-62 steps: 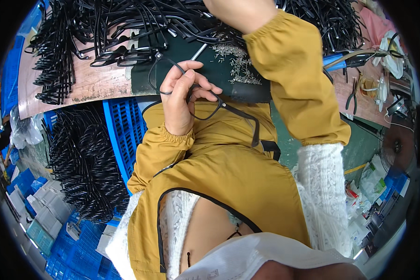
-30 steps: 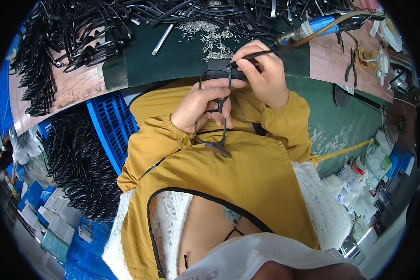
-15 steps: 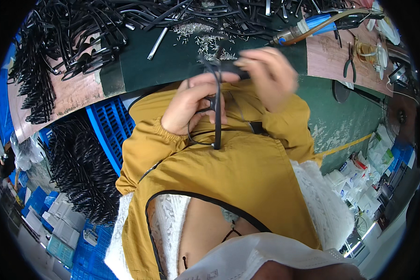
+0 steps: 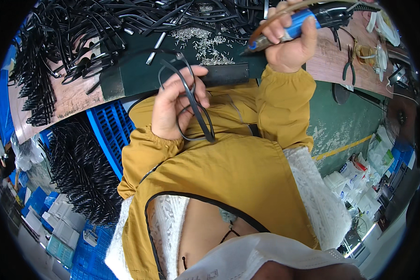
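My left hand (image 4: 172, 105) holds a black eyeglass frame (image 4: 203, 124) near the table's front edge. One temple hangs down toward my lap, and another reaches out to the left over the dark mat. My right hand (image 4: 291, 51) is wrapped round a blue and black powered screwdriver (image 4: 294, 27) with a brown hose along it. Its tip slants down and left, above the mat and apart from the glasses. Between the hands, a heap of small silver screws (image 4: 210, 46) lies on the dark green mat (image 4: 140, 74).
Piles of black eyeglass frames (image 4: 70, 51) cover the table's left and back. A metal rod (image 4: 156, 49) lies beside the screws. Pliers (image 4: 349, 67) rest at the right. Below the table, a blue crate (image 4: 109, 126) stands near a bundle of black frames (image 4: 81, 172).
My right hand has moved up and right from beside the glasses and taken hold of the screwdriver, lifting it. My left hand has shifted slightly left with the glasses, which are now tilted.
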